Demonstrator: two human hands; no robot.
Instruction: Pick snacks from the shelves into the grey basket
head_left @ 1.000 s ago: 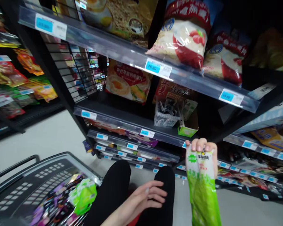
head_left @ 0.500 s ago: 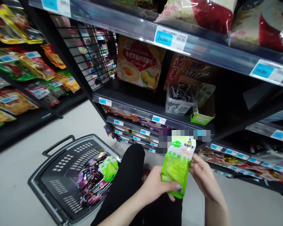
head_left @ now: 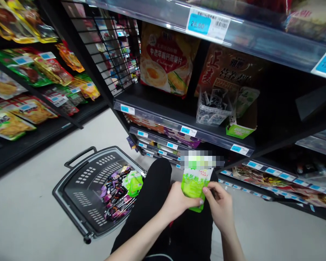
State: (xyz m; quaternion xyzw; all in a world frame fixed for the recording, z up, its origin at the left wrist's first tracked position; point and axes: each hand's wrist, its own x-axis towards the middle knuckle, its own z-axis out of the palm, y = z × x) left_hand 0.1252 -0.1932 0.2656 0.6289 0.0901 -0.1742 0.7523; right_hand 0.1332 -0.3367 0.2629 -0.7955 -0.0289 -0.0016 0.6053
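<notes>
A green snack packet (head_left: 195, 182) is held upright over my black-clad knees, in front of the low shelves. My left hand (head_left: 179, 198) is closed round its lower left side, thumb across the front. My right hand (head_left: 220, 204) pinches its right edge with curled fingers. Left of my legs, on the floor, a grey shopping basket (head_left: 81, 188) holds several purple-black packets (head_left: 115, 197) and one more green packet (head_left: 134, 181).
Black shelving (head_left: 179, 121) with blue price tags stands right ahead, carrying large cereal bags (head_left: 167, 59), a clear tub of dark sachets (head_left: 212, 108) and a green box (head_left: 240, 128). Another rack of snack bags (head_left: 29, 94) lines the left. Pale floor lies between.
The packet came down from my raised right hand to knee height, and my left hand took hold of it too. My view tilted downward, bringing the basket fully into sight.
</notes>
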